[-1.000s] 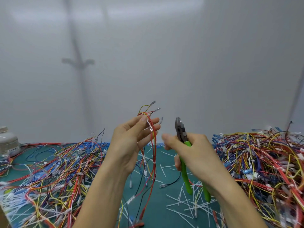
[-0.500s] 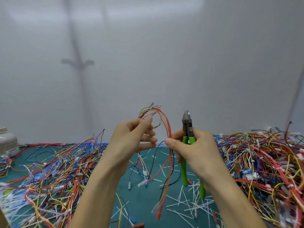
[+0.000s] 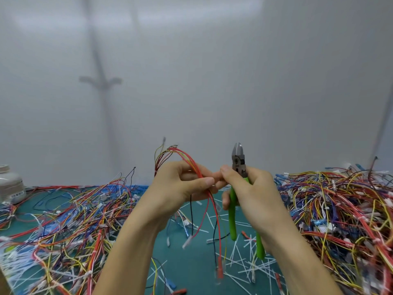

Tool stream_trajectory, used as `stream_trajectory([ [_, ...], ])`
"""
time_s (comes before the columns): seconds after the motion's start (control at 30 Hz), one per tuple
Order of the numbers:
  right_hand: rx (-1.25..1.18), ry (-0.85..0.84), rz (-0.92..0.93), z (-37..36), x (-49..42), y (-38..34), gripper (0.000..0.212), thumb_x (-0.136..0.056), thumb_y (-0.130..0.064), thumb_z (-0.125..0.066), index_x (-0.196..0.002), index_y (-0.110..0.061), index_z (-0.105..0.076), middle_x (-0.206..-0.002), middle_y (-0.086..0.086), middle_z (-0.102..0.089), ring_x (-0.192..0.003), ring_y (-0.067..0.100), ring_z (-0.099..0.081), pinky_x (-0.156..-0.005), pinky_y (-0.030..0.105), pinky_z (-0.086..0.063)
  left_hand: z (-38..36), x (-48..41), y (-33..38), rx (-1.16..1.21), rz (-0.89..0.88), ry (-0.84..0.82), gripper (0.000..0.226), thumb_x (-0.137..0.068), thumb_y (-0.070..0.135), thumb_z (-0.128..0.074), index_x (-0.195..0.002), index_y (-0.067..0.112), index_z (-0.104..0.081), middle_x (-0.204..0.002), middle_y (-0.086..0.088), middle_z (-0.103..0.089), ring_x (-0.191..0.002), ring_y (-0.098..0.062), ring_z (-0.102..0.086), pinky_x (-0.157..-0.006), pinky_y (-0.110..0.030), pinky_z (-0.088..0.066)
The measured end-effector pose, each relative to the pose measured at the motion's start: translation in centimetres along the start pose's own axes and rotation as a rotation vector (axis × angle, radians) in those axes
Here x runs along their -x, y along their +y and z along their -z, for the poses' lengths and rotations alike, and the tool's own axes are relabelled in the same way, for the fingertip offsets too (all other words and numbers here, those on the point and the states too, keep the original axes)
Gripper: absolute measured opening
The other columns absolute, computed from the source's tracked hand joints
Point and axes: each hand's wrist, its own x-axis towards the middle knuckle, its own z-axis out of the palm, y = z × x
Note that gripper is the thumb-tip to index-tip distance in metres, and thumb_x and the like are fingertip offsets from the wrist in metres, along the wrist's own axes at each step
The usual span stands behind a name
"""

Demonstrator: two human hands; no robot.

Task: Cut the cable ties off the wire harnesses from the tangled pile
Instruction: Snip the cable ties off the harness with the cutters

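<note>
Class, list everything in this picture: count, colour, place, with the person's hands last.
Wire harness: one, red, yellow, black, in left hand.
Cutters: one, green-handled, in right hand.
Left wire pile: one, multicoloured, mat's left.
Right wire pile: one, multicoloured, mat's right.
Cut ties: many, white, strewn mid-mat.
Jar: one, white, far left.
Mat: one, teal, under everything.
Wall: one, pale grey, behind.
Left hand: one, grips harness.
Right hand: one, grips cutters.

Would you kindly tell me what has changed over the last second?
The left hand and right hand drew together, fingers now meeting. The wire harness swung into an arch over the left fingers, and the green-handled cutters turned upright. Both grips and the wire piles stayed.
</note>
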Motion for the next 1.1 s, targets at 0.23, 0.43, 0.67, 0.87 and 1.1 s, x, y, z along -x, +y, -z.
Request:
stream_trajectory([
  [0.23,0.461,-0.099,0.049,0.6,0.5,-0.4,0.071,-0.079,-0.076,-0.028,-0.063,-0.015,-0.061,-0.051,-0.01,-0.058,-0.057,0.019,-0.061,-0.062,0.036,-0.05,1.2,0.0,0.4,0.139,-0.034,-0.019,0.02,-0.086,0.012,-0.062,-0.104,0.005,-0.064,-0.098,-0.01,-0.076,-0.093,-0.023,-0.073,-0.07,-0.026,-0.06],
  [0.43,0.642,-0.172,0.128,0.3,0.9,-0.5,0.072,-0.087,-0.069,-0.023,-0.069,-0.01,-0.061,-0.056,0.006,-0.058,-0.066,0.027,-0.059,-0.065,0.037,-0.046,1.3,0.0,0.3,0.135,-0.06,-0.041,0.033,-0.081,0.024,-0.062,-0.109,0.007,-0.062,-0.103,-0.005,-0.076,-0.097,-0.018,-0.072,-0.066,-0.024,-0.059],
  [0.67,0.709,-0.167,0.174,0.1,0.9,-0.4,0.078,-0.082,-0.074,-0.019,-0.07,-0.006,-0.055,-0.067,0.017,-0.058,-0.068,0.034,-0.056,-0.068,0.04,-0.045,0.9,0.0,0.3,0.119,-0.054,-0.089,0.035,-0.08,0.027,-0.063,-0.109,0.007,-0.062,-0.103,-0.006,-0.076,-0.098,-0.021,-0.072,-0.075,-0.03,-0.061],
  [0.87,0.75,-0.149,0.196,0.2,0.9,-0.5,0.074,-0.088,-0.069,-0.026,-0.068,-0.003,-0.054,-0.066,0.02,-0.052,-0.065,0.029,-0.046,-0.059,0.037,-0.034,0.8,0.1,0.4,0.121,-0.054,-0.087,0.035,-0.081,0.025,-0.062,-0.11,0.006,-0.062,-0.103,-0.006,-0.076,-0.097,-0.02,-0.073,-0.067,-0.025,-0.059],
  [1.1,0.766,-0.155,0.218,0.3,0.8,-0.3,0.076,-0.088,-0.069,-0.028,-0.069,-0.001,-0.056,-0.066,0.02,-0.052,-0.066,0.026,-0.042,-0.053,0.032,-0.029,0.8,-0.1,0.1,0.104,-0.054,-0.093,0.033,-0.082,0.024,-0.062,-0.11,0.007,-0.062,-0.104,-0.006,-0.076,-0.098,-0.021,-0.072,-0.069,-0.026,-0.059],
])
